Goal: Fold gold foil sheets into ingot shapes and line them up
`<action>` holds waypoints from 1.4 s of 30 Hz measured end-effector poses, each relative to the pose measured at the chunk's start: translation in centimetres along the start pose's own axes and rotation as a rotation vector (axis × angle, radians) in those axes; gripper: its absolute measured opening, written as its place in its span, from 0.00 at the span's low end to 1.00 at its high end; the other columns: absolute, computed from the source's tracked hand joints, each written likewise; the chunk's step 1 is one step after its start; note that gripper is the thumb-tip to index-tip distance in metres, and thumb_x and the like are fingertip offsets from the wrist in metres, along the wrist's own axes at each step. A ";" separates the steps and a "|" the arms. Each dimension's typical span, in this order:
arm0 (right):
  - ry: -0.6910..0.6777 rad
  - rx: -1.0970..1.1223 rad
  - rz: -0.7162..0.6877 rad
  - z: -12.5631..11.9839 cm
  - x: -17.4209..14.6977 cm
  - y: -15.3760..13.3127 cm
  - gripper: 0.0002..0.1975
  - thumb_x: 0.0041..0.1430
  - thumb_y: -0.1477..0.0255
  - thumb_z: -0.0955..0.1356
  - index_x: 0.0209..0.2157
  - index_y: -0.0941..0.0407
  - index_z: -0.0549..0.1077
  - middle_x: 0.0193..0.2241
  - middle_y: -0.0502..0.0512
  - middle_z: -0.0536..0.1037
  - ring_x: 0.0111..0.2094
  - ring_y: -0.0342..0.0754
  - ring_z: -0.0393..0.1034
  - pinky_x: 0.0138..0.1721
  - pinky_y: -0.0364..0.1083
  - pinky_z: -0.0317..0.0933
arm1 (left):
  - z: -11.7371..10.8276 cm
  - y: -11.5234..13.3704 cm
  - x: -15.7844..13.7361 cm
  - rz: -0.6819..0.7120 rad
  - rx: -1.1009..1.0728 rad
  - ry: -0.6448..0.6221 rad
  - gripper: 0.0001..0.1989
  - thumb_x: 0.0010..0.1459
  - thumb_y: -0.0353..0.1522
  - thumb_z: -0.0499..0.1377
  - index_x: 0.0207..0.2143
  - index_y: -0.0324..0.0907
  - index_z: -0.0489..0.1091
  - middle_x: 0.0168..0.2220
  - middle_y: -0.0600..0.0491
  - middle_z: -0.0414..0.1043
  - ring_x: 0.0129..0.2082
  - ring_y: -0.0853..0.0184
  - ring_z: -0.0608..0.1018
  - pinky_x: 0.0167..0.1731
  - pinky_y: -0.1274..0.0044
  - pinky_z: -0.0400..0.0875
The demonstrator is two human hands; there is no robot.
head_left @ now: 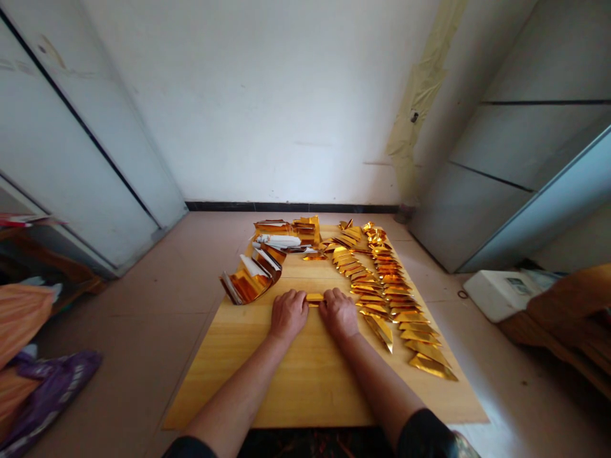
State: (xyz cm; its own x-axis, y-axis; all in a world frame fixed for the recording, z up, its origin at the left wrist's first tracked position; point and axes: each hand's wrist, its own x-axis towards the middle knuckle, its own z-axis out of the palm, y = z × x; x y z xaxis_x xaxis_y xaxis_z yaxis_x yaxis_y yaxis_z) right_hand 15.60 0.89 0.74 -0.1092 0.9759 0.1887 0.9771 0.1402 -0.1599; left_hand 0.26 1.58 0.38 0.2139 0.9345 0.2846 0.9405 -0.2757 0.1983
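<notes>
Between my two hands, low over the wooden board, is a piece of gold foil paper (314, 298). My left hand (289, 314) is closed on its left end, and my right hand (340, 313) is closed on its right end. Only the middle of the paper shows; the ends are hidden by my fingers. Right of my right hand, folded gold paper pieces lie overlapped in a curved row (365, 286). A second, longer row (396, 292) runs along the board's right side. Loose gold and white sheets (252, 277) lie curled beyond my left hand.
The wooden board (229, 375) stands over a tiled floor. More gold paper stacks (305, 229) and a white bundle (279, 241) lie at its far end. A white box (501, 296) is on the right, a purple bag (55, 388) on the left. A wall (286, 114) rises behind.
</notes>
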 end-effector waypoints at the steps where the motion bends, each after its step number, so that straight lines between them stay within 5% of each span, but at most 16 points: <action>1: 0.003 0.000 -0.001 0.0 -0.1 0.1 0.06 0.62 0.70 0.61 0.35 0.55 0.69 0.34 0.54 0.73 0.36 0.46 0.67 0.35 0.43 0.51 | -0.1 0.0 0.0 -0.001 0.003 -0.002 0.08 0.57 0.30 0.52 0.36 0.43 0.70 0.32 0.50 0.71 0.37 0.62 0.73 0.35 0.73 0.61; 25: 0.014 -0.110 -0.088 -0.1 1.8 1.4 0.10 0.65 0.72 0.59 0.35 0.54 0.71 0.34 0.54 0.72 0.34 0.45 0.66 0.34 0.43 0.51 | 0.5 0.7 2.7 -0.105 -0.008 -0.016 0.08 0.59 0.32 0.52 0.36 0.43 0.71 0.34 0.50 0.72 0.36 0.63 0.74 0.35 0.74 0.64; 32: 0.114 -0.099 -0.038 0.9 6.0 2.1 0.11 0.64 0.71 0.60 0.33 0.55 0.72 0.34 0.54 0.73 0.33 0.45 0.65 0.34 0.44 0.49 | 1.9 -0.2 3.5 -0.235 -0.308 0.231 0.26 0.55 0.33 0.58 0.55 0.39 0.59 0.45 0.44 0.70 0.44 0.61 0.73 0.45 0.71 0.68; 42: 0.123 -0.120 -0.036 1.3 10.2 2.3 0.14 0.65 0.73 0.57 0.35 0.55 0.73 0.35 0.56 0.74 0.33 0.45 0.65 0.35 0.44 0.48 | 2.4 -0.5 3.1 -0.297 -0.481 0.298 0.26 0.53 0.27 0.57 0.55 0.41 0.58 0.46 0.45 0.69 0.43 0.63 0.74 0.46 0.69 0.69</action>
State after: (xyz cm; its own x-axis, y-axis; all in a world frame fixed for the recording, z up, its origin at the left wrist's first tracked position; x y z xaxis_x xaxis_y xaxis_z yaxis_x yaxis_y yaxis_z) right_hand 16.47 11.42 1.06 -0.1283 0.9418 0.3107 0.9886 0.1463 -0.0353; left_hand 1.05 5.16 -1.11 -0.1857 0.9029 0.3877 0.7102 -0.1494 0.6880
